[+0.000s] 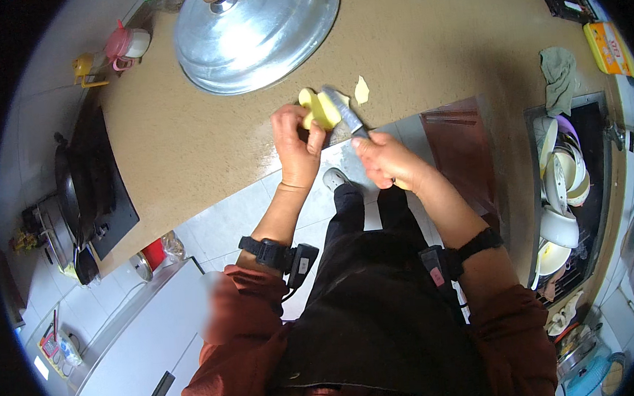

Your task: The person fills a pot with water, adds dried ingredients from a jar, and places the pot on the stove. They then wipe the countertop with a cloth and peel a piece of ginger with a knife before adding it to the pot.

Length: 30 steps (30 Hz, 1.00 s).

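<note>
My left hand [298, 144] pinches a pale yellow peeled vegetable [320, 110], perhaps ginger or potato, at the front edge of the brown countertop [210, 144]. In my right hand [393, 158] is a kitchen knife [346, 112] with a dark handle, gripped in the fist. Its blade points away from me and lies against the right side of the vegetable; whether it has cut in, I cannot tell. A loose yellow slice [362, 90] rests on the counter a little to the right of the blade tip.
A large metal lid [261, 38] lies just beyond my hands. At the left are a stove [107, 194] with a black wok [68, 180] and a pink-lidded jar [128, 43]. On the right, a sink [597, 246] holds stacked bowls [558, 183], with a grey-green cloth [559, 77] by its edge.
</note>
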Motion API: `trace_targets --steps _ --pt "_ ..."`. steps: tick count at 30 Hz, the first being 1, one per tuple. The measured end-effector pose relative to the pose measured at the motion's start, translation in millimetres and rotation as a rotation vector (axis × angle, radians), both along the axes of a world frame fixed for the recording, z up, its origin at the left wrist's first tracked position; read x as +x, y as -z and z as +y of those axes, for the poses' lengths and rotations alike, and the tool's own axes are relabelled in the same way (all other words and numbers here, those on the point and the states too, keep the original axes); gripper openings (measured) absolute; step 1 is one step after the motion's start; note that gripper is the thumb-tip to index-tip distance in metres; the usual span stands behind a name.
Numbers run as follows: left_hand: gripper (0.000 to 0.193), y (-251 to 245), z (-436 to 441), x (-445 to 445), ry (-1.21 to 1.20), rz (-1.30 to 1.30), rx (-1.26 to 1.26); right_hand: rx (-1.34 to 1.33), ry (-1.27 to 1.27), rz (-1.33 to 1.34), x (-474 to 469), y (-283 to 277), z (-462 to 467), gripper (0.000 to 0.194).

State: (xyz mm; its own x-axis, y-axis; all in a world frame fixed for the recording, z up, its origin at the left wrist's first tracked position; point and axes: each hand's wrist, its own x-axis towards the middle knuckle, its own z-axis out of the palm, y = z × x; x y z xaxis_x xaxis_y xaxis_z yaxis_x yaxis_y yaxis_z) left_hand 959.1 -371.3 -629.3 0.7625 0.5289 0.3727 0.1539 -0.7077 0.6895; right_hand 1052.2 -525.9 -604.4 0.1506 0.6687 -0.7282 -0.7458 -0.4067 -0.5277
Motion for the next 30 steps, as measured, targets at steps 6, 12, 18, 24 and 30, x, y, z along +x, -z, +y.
trace_targets --steps 6,12,18,24,30 --pt "0.032 -11.2 7.2 11.0 -0.164 0.214 -0.248 -0.139 -0.133 -0.482 -1.9 0.3 -0.6 0.026" --pt "0.034 -21.0 11.1 20.5 -0.095 0.318 -0.300 -0.153 0.281 -0.594 -1.2 -23.8 27.7 0.022" --pt "0.036 -40.1 21.2 18.1 0.039 0.314 -0.401 -0.118 0.222 -0.532 7.6 -41.2 70.5 0.016" --pt "0.027 -55.8 49.7 22.7 0.033 0.201 -1.803 0.191 0.206 -0.362 22.8 -51.5 62.3 0.012" --pt "0.026 -77.4 70.3 29.9 -0.212 0.083 -1.566 -0.021 0.018 -0.610 69.1 -38.7 67.0 0.013"
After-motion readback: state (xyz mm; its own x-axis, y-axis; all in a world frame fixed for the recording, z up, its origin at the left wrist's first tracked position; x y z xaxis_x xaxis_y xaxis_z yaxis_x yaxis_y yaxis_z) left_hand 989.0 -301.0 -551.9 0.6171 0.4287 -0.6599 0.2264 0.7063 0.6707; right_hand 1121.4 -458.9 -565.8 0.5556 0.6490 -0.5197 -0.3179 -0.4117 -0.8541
